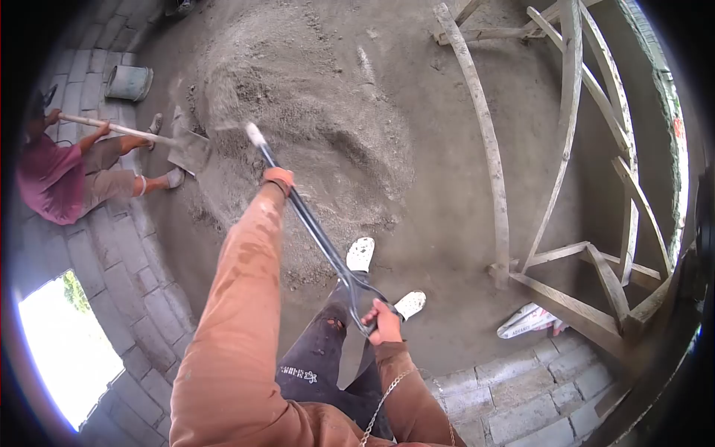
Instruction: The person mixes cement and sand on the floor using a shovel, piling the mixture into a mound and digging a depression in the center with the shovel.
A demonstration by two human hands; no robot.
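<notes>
My right hand (pixel 383 322) was closed tight around the D-handle at the near end of the shovel (pixel 313 227), and my left hand (pixel 278 179) was wrapped fully round the shaft farther up, toward the blade. The shovel slanted away from both grips over the sand pile (pixel 313 112), its far end raised, with grit in the air beyond it. Below the lower grip stood my two white shoes (pixel 360 254). Left of the upper grip, across the pile, another person (pixel 63 175) held a wooden-handled shovel (pixel 134 134), a bucket (pixel 128 82) behind them. To the right stood a wooden frame (pixel 566 186), a crumpled bag (pixel 530 320) at its foot.
</notes>
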